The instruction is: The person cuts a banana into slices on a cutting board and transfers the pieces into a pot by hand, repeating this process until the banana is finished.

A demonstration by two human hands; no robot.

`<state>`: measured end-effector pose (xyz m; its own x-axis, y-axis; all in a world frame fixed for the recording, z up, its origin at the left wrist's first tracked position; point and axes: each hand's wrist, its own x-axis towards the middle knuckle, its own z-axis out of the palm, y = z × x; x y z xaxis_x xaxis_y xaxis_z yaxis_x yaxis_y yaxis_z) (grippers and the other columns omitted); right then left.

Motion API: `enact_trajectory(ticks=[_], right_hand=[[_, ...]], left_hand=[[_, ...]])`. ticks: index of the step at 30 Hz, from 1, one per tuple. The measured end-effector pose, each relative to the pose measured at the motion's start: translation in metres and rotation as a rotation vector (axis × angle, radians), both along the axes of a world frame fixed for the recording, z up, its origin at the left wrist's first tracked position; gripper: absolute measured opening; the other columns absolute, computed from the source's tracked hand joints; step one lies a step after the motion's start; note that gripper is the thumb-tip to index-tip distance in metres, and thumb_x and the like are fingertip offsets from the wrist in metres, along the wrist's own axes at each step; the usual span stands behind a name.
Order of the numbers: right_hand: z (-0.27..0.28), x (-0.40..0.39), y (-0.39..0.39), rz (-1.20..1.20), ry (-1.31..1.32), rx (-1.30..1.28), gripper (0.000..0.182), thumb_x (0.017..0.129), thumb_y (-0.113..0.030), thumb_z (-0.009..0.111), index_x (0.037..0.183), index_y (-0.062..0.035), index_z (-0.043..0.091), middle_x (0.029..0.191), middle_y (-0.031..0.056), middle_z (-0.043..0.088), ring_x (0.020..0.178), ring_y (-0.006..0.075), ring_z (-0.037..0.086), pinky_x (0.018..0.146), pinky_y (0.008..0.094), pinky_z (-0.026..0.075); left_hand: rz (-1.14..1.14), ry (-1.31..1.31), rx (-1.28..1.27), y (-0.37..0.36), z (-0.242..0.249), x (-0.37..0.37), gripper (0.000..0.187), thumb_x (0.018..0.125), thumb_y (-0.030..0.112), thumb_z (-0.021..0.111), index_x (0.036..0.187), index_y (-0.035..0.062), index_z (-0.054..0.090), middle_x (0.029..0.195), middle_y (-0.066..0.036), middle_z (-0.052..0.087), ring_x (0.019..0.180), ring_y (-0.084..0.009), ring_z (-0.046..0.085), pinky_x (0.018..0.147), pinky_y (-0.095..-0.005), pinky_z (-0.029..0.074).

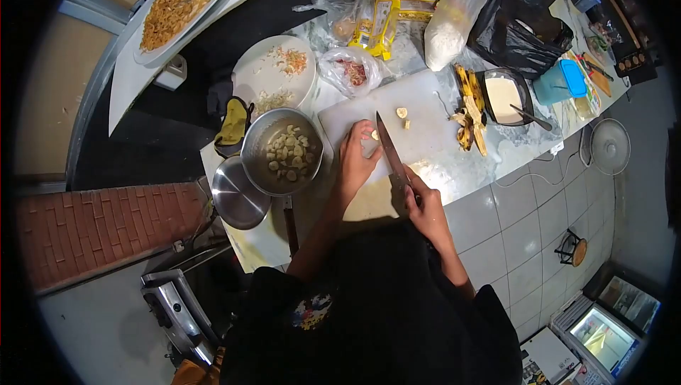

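Marble counter carries a white cutting board (411,126) where the left hand (355,162) pins a peeled banana (371,142) steady, the right hand (424,204) gripping a knife (390,151) just right, steel bowl (284,152) of slices near left.

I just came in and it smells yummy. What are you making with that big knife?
A person is slicing banana on a white cutting board. The right hand holds the knife, and the left hand steadies a peeled banana piece at the blade. A few slices lie on the board. A metal bowl to the left holds many slices, and banana peels lie to the right.
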<state>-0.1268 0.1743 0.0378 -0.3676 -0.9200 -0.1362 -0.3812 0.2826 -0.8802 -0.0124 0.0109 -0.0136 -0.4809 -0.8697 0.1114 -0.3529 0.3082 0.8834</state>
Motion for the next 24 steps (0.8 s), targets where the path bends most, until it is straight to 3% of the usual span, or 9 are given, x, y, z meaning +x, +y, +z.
enact_trajectory(ticks=[2,4,5,7,16,24], right_hand=[[-0.008,-0.001,0.001,-0.013,-0.047,-0.078,0.047,0.091,0.001,0.052,0.138,-0.0001,0.052,0.077,0.0247,0.066,0.067,0.0398,0.067,0.067,0.0424,0.053],[-0.013,-0.004,0.0,-0.002,-0.211,-0.094,0.046,0.095,0.0,0.048,0.141,-0.0002,0.049,0.068,0.0139,0.063,0.051,0.0225,0.06,0.056,0.0344,0.051],[-0.012,-0.006,0.003,-0.003,-0.211,-0.093,0.046,0.095,0.0,0.048,0.141,-0.0002,0.049,0.068,0.0139,0.063,0.051,0.0225,0.06,0.056,0.0344,0.051],[0.009,-0.01,0.002,-0.034,-0.551,0.09,0.044,0.101,-0.002,0.045,0.145,-0.004,0.047,0.062,-0.0008,0.055,0.044,0.0053,0.044,0.044,0.0218,0.037],[0.012,-0.02,0.004,-0.026,-0.632,0.066,0.048,0.098,0.0,0.04,0.146,-0.0004,0.043,0.062,0.0014,0.054,0.042,0.0059,0.043,0.04,0.022,0.037],[0.014,-0.024,0.006,-0.027,-0.618,0.059,0.049,0.097,0.002,0.039,0.146,0.0004,0.043,0.062,0.0017,0.054,0.042,0.006,0.043,0.04,0.0221,0.037]], left_hand=[[0.014,-0.007,-0.054,0.001,0.0,-0.002,0.059,0.073,0.003,0.076,0.126,0.0081,0.051,0.107,-0.008,0.067,0.093,-0.0241,0.063,0.076,-0.036,0.05],[0.026,-0.012,-0.108,0.001,-0.004,-0.003,0.059,0.074,0.003,0.076,0.127,0.0087,0.051,0.108,-0.005,0.067,0.095,-0.0218,0.062,0.076,-0.0351,0.049],[0.027,-0.002,-0.123,0.0,-0.005,-0.004,0.059,0.074,0.003,0.075,0.127,0.0089,0.05,0.109,-0.005,0.067,0.095,-0.0221,0.062,0.076,-0.0353,0.048],[0.027,0.008,-0.137,-0.001,-0.006,-0.004,0.06,0.075,0.003,0.075,0.128,0.0091,0.05,0.111,-0.005,0.067,0.095,-0.0224,0.062,0.077,-0.0356,0.047],[0.031,0.074,-0.148,0.0,0.0,-0.004,0.046,0.078,0.002,0.074,0.12,0.0063,0.056,0.111,-0.006,0.069,0.093,-0.0206,0.065,0.076,-0.0342,0.048],[0.008,0.134,-0.063,0.0,0.005,-0.004,0.035,0.083,0.004,0.073,0.116,0.0048,0.061,0.097,-0.007,0.073,0.084,-0.0173,0.068,0.073,-0.0313,0.048]])
